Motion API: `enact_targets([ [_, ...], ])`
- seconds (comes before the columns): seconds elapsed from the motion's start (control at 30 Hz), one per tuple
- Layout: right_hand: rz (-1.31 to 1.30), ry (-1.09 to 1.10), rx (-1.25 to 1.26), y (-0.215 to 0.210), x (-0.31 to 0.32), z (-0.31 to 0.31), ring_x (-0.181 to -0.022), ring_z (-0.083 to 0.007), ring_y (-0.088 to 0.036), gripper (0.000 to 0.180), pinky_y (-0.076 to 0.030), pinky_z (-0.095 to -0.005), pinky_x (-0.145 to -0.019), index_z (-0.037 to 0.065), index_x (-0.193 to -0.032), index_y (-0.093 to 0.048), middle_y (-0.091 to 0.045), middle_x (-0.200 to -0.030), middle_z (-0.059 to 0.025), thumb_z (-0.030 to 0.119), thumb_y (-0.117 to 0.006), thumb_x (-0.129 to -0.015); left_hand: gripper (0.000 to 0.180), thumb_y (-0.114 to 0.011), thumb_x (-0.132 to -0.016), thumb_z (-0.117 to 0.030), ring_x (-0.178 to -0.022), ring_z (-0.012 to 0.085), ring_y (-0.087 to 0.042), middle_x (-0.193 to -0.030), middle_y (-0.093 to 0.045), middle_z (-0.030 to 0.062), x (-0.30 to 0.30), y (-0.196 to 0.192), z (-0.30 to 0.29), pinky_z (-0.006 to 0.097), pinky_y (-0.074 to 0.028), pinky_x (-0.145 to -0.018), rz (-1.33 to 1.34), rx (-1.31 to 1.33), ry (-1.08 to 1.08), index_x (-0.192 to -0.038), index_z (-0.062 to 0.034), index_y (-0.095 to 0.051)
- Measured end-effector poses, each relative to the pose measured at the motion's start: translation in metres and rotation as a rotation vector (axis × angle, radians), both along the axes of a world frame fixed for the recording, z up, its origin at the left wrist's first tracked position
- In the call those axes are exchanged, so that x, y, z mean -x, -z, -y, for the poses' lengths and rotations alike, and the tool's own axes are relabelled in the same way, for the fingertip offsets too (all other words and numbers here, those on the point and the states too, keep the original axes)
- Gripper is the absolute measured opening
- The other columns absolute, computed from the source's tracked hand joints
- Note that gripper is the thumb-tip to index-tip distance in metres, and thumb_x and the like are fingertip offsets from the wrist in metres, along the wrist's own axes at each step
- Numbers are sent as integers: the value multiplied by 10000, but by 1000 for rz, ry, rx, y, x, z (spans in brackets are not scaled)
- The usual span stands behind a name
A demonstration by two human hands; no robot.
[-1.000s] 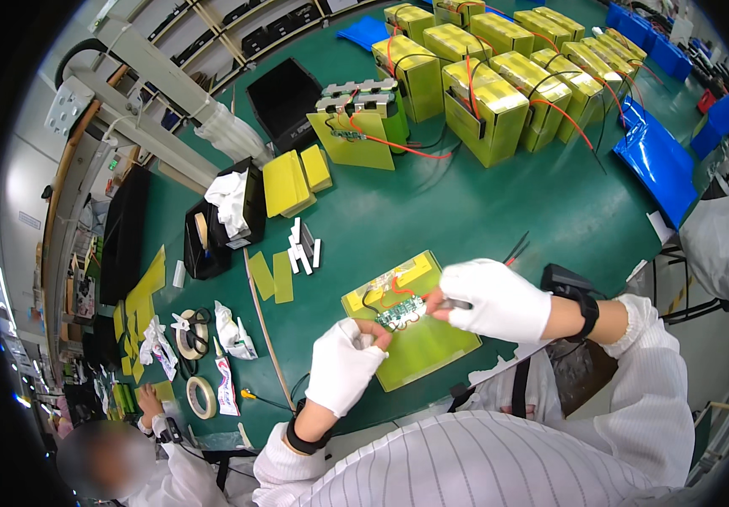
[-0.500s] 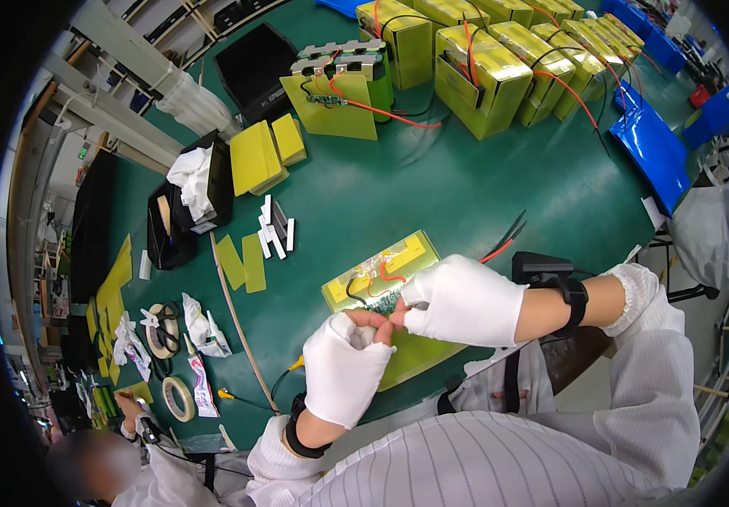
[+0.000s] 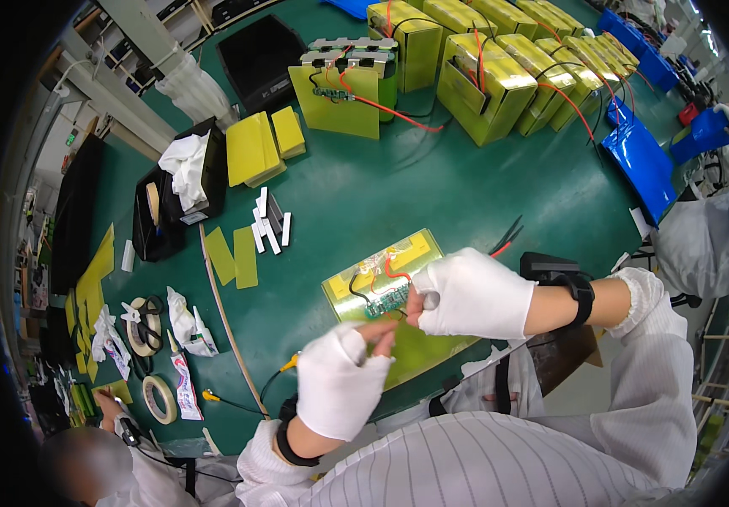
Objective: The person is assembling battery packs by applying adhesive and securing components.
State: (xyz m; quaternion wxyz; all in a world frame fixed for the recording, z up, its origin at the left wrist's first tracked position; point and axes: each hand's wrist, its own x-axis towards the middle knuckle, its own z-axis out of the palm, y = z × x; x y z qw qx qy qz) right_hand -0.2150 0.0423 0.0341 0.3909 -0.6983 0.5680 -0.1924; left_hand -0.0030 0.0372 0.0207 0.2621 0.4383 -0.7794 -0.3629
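1. The flat pack [image 3: 423, 351] lies on the green table [image 3: 330, 194] just in front of the person, and the small circuit board [image 3: 385, 302] rests on its upper face, between the two hands.
2. Some of the work looks done: a red wire [image 3: 396, 270] and a black wire [image 3: 356, 286] run from the pack's far strip toward the board, and dark and red leads [image 3: 508, 237] stick out past the far right corner.
3. Some looks undone: the board lies bare and the leads hang loose, whereas the yellow boxes [image 3: 487, 93] at the back seem fully wrapped.
4. The left hand [image 3: 343, 380] is half curled near the board's lower edge, thumb and forefinger slightly apart; whether it pinches something thin cannot be told.
5. The right hand [image 3: 474, 296] is curled, its fingertips at the board's right end; the hand itself hides whether it grips anything.
6. Both hands wear matt white cloth gloves with bare fingertips.
7. The pack's yellow-green face is smooth, with glossy clear film toward its far edge; the board is a narrow green slab with tiny raised parts.
8. Farther off stand a stack of thin yellow sheets [image 3: 253, 148], two flat yellow strips [image 3: 233, 255], slim white bars [image 3: 271, 224], a ring-shaped tape roll [image 3: 159, 400] and a shiny, creased blue sheet [image 3: 641, 169].
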Motion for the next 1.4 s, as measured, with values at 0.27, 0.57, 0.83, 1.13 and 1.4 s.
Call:
enact_targets([
  [0.27,-136,-93,210,-4,-1,13,-680,-307,-640,81,-507,-388,-624,68,-749,-665,-654,-742,-100,137,-695,-779,199,-765,-726,6,-659,244,-618,-822,-617,85,1,0,28,321,-490,-592,-54,42,41,-901,-74,-713],
  [0.57,-104,-112,356,13,2,11,-713,-296,-626,114,-501,-396,-634,114,-769,-673,-627,-752,-70,204,-742,-766,174,-775,-710,12,-652,224,-610,-810,-608,84,4,18,32,307,-480,-577,-93,31,73,-847,-53,-688],
  [0.83,-137,-181,383,20,8,16,-723,-268,-618,137,-497,-387,-650,124,-783,-679,-603,-755,-40,246,-737,-760,263,-803,-664,8,-595,203,-568,-821,-595,58,7,18,34,318,-451,-541,-76,126,166,-836,-69,-620],
  [1.13,-4,-113,355,23,10,15,-725,-271,-615,127,-487,-397,-644,132,-804,-686,-599,-736,-49,239,-740,-762,284,-784,-653,19,-693,291,-583,-831,-573,86,5,12,32,386,-461,-580,51,167,224,-864,-59,-611],
  [1.4,-69,-190,265,19,8,15,-709,-280,-612,110,-482,-403,-630,120,-772,-693,-588,-710,-64,226,-726,-767,286,-785,-651,1,-698,289,-584,-831,-571,81,8,9,29,392,-455,-577,101,212,222,-873,-68,-618],
])
